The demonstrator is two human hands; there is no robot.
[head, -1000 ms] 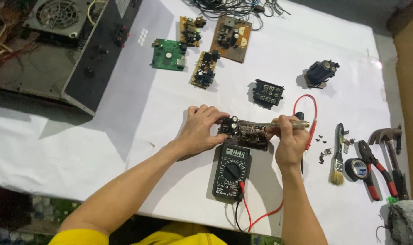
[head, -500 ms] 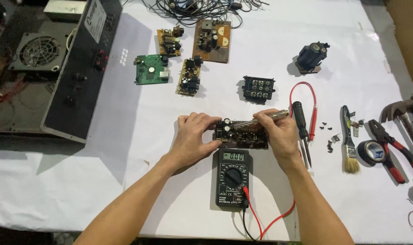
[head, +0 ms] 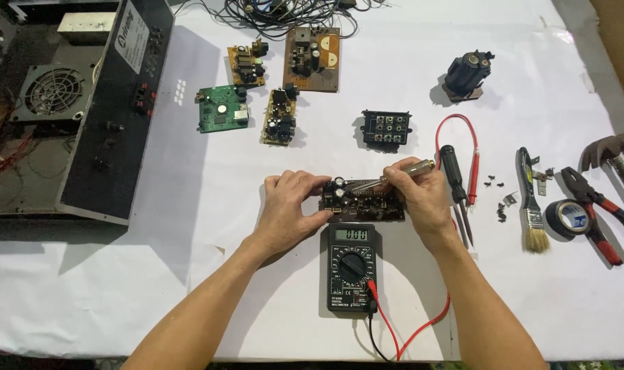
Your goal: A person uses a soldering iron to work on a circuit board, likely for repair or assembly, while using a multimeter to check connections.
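A dark circuit board [head: 366, 202] lies on the white table cover in front of me. My left hand [head: 291, 205] grips its left end, thumb underneath and fingers over the top edge. My right hand [head: 421, 195] holds a slim metal probe [head: 394, 175] with its tip pointing left onto the board. Just below the board sits a black digital multimeter [head: 351, 267] with a lit display and a rotary dial. Red and black leads [head: 394, 336] run from its lower right corner.
Several other circuit boards [head: 277, 89] lie further back, with a black connector block [head: 386, 129] and a black motor part [head: 468, 72]. A screwdriver [head: 456, 178], brush [head: 531, 212], tape roll [head: 571, 218], pliers [head: 600, 212] and hammer [head: 610, 151] lie at right. An open amplifier case [head: 113, 109] is left.
The view has shifted so the table items sit lower and to the right. Both hands stay on the board; my right hand still points the probe at it.
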